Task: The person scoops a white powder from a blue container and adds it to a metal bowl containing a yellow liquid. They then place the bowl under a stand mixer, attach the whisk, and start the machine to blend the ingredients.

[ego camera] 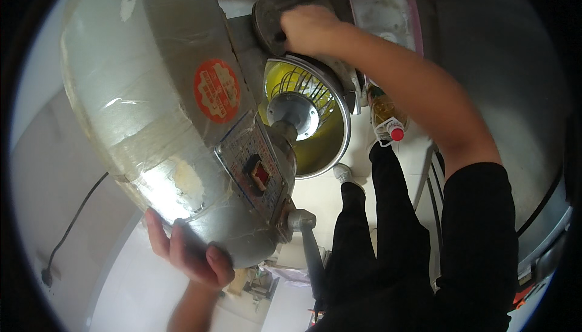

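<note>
A stand mixer's metal head (pixel 150 105), wrapped in clear film, fills the left side. My left hand (pixel 191 254) lies against its rounded end, fingers apart, holding nothing. My right hand (pixel 309 30) is closed at the edge of a dark handwheel (pixel 268 27) behind the bowl; its exact grip is partly hidden. Below the head sits a steel mixing bowl (pixel 325 150) with yellow liquid in it. A wire whisk (pixel 302 84) reaches down into the bowl. The mixer's panel carries a red switch (pixel 260 174), and a lever (pixel 310 245) projects from its end.
A plastic jug with a red cap (pixel 394 131) stands right of the bowl, under my right forearm. Beyond it is a whitish tray with a pink rim (pixel 416 23). A black cord (pixel 75 223) hangs along the left wall. My legs are close before the mixer.
</note>
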